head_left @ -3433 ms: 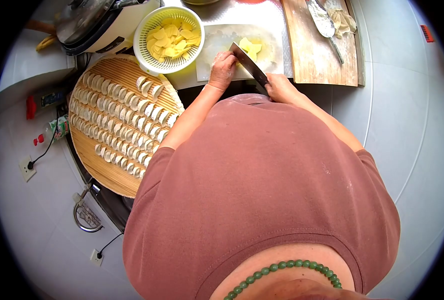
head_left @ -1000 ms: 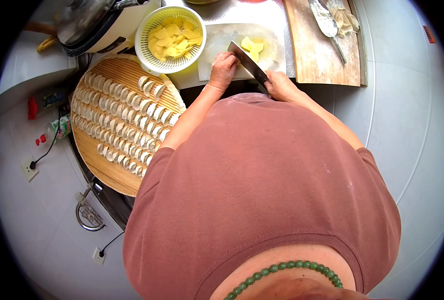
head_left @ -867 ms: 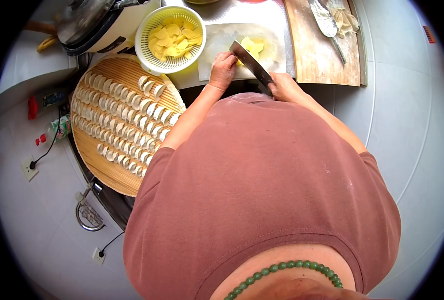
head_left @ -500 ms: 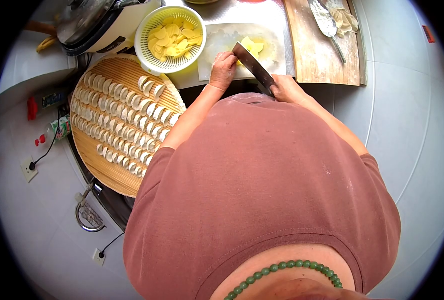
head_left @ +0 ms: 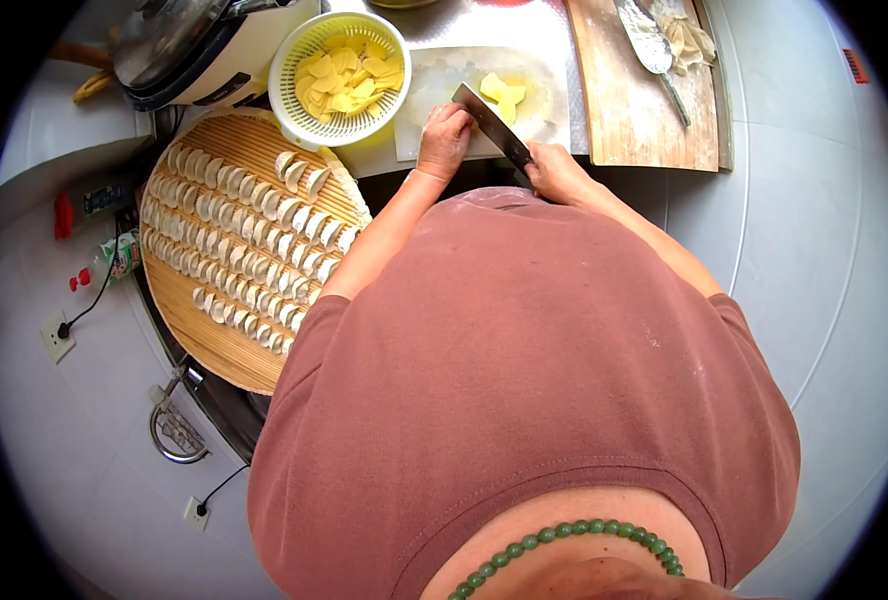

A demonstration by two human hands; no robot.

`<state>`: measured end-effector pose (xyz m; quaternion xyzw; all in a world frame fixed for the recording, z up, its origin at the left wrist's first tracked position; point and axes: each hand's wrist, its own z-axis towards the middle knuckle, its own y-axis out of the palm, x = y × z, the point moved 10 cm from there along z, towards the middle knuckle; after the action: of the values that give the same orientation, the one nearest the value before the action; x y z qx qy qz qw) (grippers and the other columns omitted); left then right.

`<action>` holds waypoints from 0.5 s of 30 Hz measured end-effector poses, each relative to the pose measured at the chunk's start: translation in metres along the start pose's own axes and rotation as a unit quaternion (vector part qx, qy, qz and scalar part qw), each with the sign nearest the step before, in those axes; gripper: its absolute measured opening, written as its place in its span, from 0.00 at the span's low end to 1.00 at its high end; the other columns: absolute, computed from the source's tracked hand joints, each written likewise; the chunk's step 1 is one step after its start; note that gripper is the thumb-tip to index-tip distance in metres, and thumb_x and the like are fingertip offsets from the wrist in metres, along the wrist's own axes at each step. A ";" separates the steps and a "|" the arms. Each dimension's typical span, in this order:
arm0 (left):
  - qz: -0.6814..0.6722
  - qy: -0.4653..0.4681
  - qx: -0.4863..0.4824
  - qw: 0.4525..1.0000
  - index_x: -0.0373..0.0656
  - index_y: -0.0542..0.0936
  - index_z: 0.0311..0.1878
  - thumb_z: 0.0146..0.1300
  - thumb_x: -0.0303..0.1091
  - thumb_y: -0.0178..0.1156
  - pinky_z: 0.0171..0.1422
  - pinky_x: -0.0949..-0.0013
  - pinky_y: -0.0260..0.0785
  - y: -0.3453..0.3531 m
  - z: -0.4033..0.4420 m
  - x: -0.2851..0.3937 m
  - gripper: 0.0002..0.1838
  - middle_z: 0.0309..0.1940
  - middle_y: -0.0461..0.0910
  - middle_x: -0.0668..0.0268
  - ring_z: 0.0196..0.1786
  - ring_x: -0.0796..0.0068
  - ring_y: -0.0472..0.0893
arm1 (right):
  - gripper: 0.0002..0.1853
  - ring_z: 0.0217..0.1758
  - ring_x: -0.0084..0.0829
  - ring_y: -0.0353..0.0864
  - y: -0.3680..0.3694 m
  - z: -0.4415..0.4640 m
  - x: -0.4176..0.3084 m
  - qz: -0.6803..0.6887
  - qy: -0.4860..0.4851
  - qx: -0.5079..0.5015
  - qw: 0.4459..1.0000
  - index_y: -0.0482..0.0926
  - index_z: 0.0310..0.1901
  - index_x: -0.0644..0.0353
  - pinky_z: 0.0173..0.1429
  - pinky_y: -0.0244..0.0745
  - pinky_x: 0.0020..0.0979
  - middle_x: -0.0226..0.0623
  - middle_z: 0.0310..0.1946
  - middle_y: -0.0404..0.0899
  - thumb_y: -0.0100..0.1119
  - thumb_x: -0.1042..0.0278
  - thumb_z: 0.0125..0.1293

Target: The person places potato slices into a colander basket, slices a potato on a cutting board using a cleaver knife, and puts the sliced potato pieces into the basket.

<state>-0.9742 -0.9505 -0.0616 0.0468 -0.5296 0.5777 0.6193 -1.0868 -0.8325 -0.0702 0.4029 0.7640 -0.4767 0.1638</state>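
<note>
My right hand [head_left: 556, 173] is closed round the handle of a wide-bladed kitchen knife [head_left: 494, 127], whose blade slants up and left over a pale cutting board [head_left: 434, 75]. Close by the blade's far end is my left hand [head_left: 446, 138], fingers bent and pressed together on the board; whatever is under them is hidden. Beyond the blade lie several thin yellow slices, apparently potato [head_left: 504, 92]. A white-and-green strainer basket [head_left: 282, 85] full of similar slices [head_left: 349, 78] stands to the left of the board.
A round woven tray [head_left: 189, 330] with rows of dumplings [head_left: 254, 225] sits at the left. Behind it is a white cooker [head_left: 249, 55] with a dark lid. On the right, a floury wooden board [head_left: 624, 115] carries a flour-covered scoop [head_left: 649, 40] and a crumpled cloth [head_left: 689, 42].
The knife and my right hand have shifted slightly left and up. More of the yellow slices now shows to the right of the blade. My left hand has barely moved.
</note>
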 end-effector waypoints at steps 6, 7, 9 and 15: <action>0.006 0.006 0.010 1.000 0.41 0.78 0.31 0.51 0.21 0.62 0.48 0.61 0.73 0.002 -0.003 -0.004 0.05 0.36 0.80 0.61 0.41 0.56 0.79 | 0.06 0.29 0.41 0.84 -0.018 -0.022 -0.016 0.054 0.061 -0.034 0.996 0.73 0.39 0.69 0.35 0.77 0.42 0.51 0.23 0.78 0.46 0.79 0.63; 0.009 0.003 0.011 1.000 0.41 0.78 0.32 0.51 0.21 0.62 0.48 0.61 0.73 0.002 -0.003 -0.004 0.05 0.37 0.81 0.61 0.41 0.56 0.79 | 0.06 0.28 0.41 0.83 -0.018 -0.023 -0.016 0.054 0.061 -0.034 0.996 0.73 0.39 0.69 0.35 0.77 0.42 0.51 0.23 0.78 0.46 0.79 0.63; 0.008 0.002 0.011 1.000 0.41 0.78 0.32 0.51 0.21 0.62 0.48 0.61 0.73 0.001 -0.003 -0.004 0.06 0.37 0.81 0.61 0.41 0.56 0.79 | 0.06 0.27 0.42 0.83 -0.020 -0.025 -0.015 0.056 0.060 -0.033 0.996 0.73 0.39 0.69 0.34 0.77 0.41 0.51 0.23 0.78 0.46 0.79 0.63; 0.002 0.009 0.019 1.000 0.42 0.77 0.30 0.51 0.20 0.61 0.48 0.61 0.72 -0.001 -0.001 0.001 0.05 0.34 0.79 0.61 0.40 0.56 0.78 | 0.07 0.25 0.42 0.83 -0.018 -0.024 -0.016 0.041 0.042 -0.033 0.998 0.74 0.39 0.69 0.34 0.77 0.41 0.52 0.23 0.78 0.46 0.79 0.63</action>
<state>-0.9729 -0.9496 -0.0612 0.0523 -0.5134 0.5889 0.6220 -1.0880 -0.8234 -0.0376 0.4479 0.7681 -0.4270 0.1646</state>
